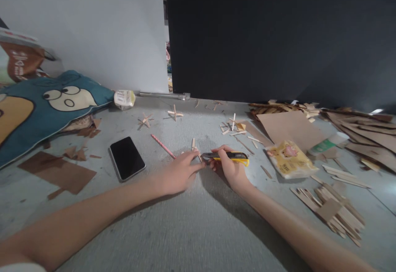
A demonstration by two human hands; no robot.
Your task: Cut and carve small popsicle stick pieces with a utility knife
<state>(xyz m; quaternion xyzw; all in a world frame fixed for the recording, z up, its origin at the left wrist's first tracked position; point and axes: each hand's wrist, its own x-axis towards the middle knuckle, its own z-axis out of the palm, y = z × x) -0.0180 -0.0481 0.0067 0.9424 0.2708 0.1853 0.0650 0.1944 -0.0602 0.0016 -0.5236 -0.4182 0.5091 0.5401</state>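
Observation:
My right hand (229, 168) grips a yellow and black utility knife (238, 156), its blade pointing left toward my other hand. My left hand (181, 173) rests on the table with its fingers closed on a short piece of wooden craft stick (199, 157), partly hidden by the fingertips. The blade tip lies right beside this piece; I cannot tell whether they touch. Just beyond the left fingertips is another short wooden piece (193, 143). A pink patterned pencil-like stick (163, 146) lies left of them, its near end by the left hand.
A phone (127, 158) lies left, near a brown cardboard piece (58, 172) and a blue cushion (62, 94). Small stick assemblies (175, 113) stand farther back. On the right are a yellow packet (291, 159), a glue-like tube (328, 143), craft sticks (331, 208) and stacked cardboard (365, 136).

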